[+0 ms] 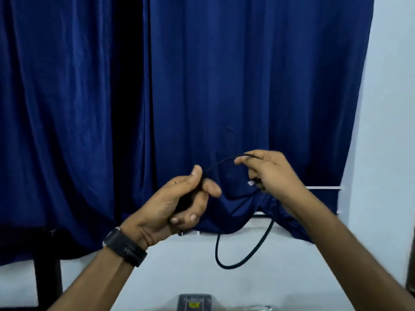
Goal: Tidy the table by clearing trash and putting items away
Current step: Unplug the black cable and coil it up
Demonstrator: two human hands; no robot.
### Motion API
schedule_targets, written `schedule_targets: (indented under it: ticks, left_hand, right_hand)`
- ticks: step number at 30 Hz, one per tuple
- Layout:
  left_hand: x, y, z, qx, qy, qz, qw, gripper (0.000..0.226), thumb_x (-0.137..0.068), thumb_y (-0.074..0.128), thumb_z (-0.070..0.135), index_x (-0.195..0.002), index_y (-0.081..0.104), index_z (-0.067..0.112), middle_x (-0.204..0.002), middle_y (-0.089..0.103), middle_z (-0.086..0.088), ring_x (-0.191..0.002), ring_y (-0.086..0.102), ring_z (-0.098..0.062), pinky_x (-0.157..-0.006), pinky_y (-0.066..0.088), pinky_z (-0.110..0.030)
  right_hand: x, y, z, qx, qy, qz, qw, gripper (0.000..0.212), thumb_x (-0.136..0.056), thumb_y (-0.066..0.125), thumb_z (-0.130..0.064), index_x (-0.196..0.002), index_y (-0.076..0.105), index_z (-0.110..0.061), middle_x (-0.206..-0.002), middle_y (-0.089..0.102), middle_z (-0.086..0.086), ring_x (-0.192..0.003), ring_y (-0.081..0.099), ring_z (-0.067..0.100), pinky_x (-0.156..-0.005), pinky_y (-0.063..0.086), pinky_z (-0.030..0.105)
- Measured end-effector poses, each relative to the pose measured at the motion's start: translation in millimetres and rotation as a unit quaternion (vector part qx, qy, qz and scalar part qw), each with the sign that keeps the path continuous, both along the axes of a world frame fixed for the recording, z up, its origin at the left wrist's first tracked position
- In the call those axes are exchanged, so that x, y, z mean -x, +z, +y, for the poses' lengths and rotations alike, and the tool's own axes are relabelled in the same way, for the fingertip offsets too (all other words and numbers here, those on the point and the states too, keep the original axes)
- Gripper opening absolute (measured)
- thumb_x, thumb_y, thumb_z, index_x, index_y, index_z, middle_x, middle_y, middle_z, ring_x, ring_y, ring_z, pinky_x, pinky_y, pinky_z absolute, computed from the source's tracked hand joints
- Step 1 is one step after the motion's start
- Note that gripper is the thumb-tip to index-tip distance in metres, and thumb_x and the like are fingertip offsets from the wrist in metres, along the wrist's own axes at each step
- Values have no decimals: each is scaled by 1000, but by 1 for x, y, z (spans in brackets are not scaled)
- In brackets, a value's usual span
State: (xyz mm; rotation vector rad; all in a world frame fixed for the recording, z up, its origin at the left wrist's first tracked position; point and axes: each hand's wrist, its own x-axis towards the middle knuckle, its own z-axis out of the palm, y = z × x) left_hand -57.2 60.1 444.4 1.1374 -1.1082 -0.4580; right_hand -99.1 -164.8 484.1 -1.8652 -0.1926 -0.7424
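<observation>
Both hands up at the blue curtain (pixel 224 86) — left grip (pixel 179 198) and right grip (pixel 269 173) each pinching the black cable (pixel 244 254), loop hanging between.

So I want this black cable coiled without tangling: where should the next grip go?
On the hanging loop of the black cable, from below with the right hand. It sags free beneath both hands, while the left hand already pinches the gathered part.
</observation>
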Motion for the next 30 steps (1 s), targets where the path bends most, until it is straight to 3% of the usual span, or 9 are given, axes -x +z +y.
schedule_targets:
  ticks: [2, 4, 10, 12, 17, 20, 23, 26, 30]
  left_hand:
    - [-1, 6, -3, 63, -53, 43, 996, 52, -91, 65, 56, -109, 76, 8, -46, 57, 7, -36, 22, -6, -35, 22, -18]
    - [-4, 14, -8, 96, -57, 47, 993, 67, -103, 49, 47, -132, 52, -13, -59, 68, 8, -38, 30, -5, -38, 21, -18]
    - [-16, 12, -24, 153, -21, 154, 976, 58, -98, 38, 48, -108, 82, 13, -102, 82, 6, -58, 72, -6, -58, 58, -21]
    - [-18, 8, -20, 149, -25, 168, 974, 55, -98, 40, 49, -101, 84, 15, -93, 83, 4, -57, 74, -5, -65, 64, -29]
    - [-15, 15, -10, 130, -233, 219, 939, 65, -106, 31, 48, -95, 76, 3, -56, 72, -9, -28, 56, -13, -33, 41, -19]
    - [-12, 19, -13, 136, -65, 160, 976, 49, -102, 48, 49, -79, 74, 14, -37, 53, 4, -20, 43, -7, -23, 29, -14]
    - [-11, 22, -17, 160, 60, 128, 977, 41, -98, 53, 46, -93, 79, 16, -67, 74, 2, -25, 44, -3, -24, 25, -11]
    - [-17, 18, -24, 198, 102, 71, 972, 42, -102, 48, 34, -133, 61, 10, -131, 73, -2, -88, 77, -7, -47, 50, -8]
    - [-29, 4, -24, 78, 288, -195, 934, 42, -105, 42, 42, -144, 45, 27, -132, 72, 8, -132, 61, -10, -110, 46, -24]
  right_hand:
    - [-13, -16, -2, 101, -55, 41, 993, 25, -100, 59, -24, -81, 74, -20, -51, 57, -10, -58, 56, 15, -69, 61, 44]
    - [-15, -36, 2, 207, -63, 74, 974, 19, -96, 58, -35, -86, 73, -28, -72, 73, -12, -74, 69, 11, -85, 60, 46]
    - [1, -79, 38, 364, -38, 69, 928, 65, -73, 32, -98, -102, 49, -44, -57, 61, -18, -51, 55, 1, -43, 30, 22]
    - [2, -83, 41, 360, -20, 48, 932, 68, -74, 22, -100, -105, 46, -44, -62, 62, -21, -54, 55, 0, -48, 28, 22]
    - [-2, -83, 25, 125, 58, -21, 990, 53, -90, 33, -85, -93, 51, -35, -58, 48, -11, -52, 42, 4, -51, 37, 22]
    - [-1, -81, 19, 68, 102, -32, 992, 37, -92, 52, -70, -89, 52, -33, -59, 43, -13, -52, 36, 5, -46, 33, 18]
    - [4, -84, 23, 167, 60, -56, 983, 44, -92, 51, -74, -96, 53, -30, -60, 47, -7, -54, 41, 5, -51, 37, 28]
    - [11, -90, 34, 271, 40, -38, 961, 34, -101, 34, -66, -94, 45, -34, -64, 51, -11, -56, 46, 10, -58, 41, 37]
    - [18, -91, 39, 430, -17, -25, 902, 25, -104, 37, -58, -94, 42, -35, -61, 43, -8, -62, 43, 16, -60, 37, 38]
